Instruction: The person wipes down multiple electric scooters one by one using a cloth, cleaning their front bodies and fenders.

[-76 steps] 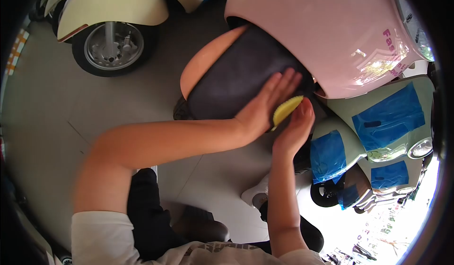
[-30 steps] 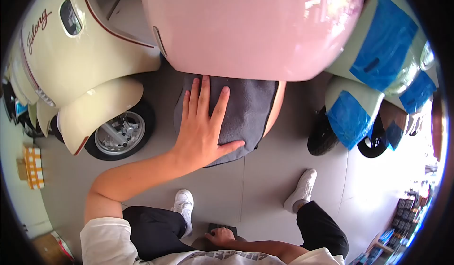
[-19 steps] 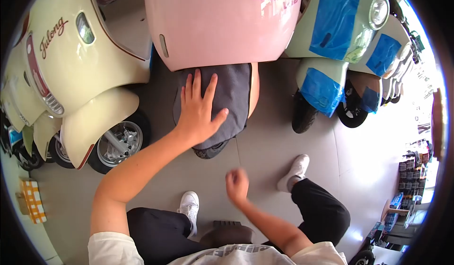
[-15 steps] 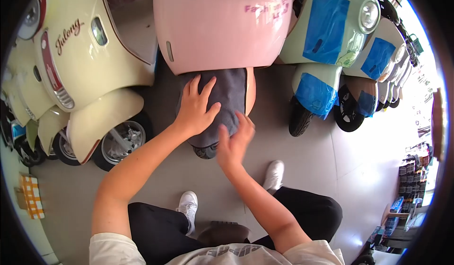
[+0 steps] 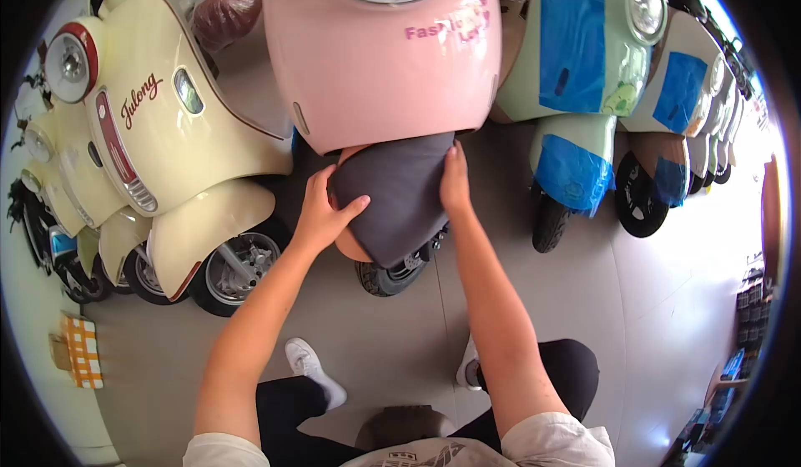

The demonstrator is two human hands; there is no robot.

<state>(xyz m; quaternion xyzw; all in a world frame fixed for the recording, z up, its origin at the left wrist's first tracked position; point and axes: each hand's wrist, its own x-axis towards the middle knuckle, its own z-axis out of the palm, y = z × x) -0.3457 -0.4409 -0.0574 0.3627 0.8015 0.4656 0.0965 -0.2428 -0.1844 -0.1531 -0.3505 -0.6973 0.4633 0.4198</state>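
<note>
A dark grey cloth [image 5: 396, 188] lies over the front mudguard [image 5: 355, 246] of the pink scooter [image 5: 384, 83], its lower corner hanging toward the front wheel [image 5: 392, 277]. At the cloth's left edge rests my left hand [image 5: 321, 217]; its thumb is spread out over the cloth, and its fingers reach up along the mudguard's side. My right hand [image 5: 454, 185] is closed at the cloth's right edge, near the scooter's front panel. Its fingertips are partly hidden behind the cloth.
A cream scooter [image 5: 183, 125] stands close on the left, with others behind it. On the right is a pale green scooter [image 5: 576, 67] with blue film, then several more in a row. An orange-checked box [image 5: 83, 350] sits by the left wall.
The cloth has turned and its lower corner now points down over the wheel. My right hand has moved up to its right edge; my left hand has shifted down to its left side.
</note>
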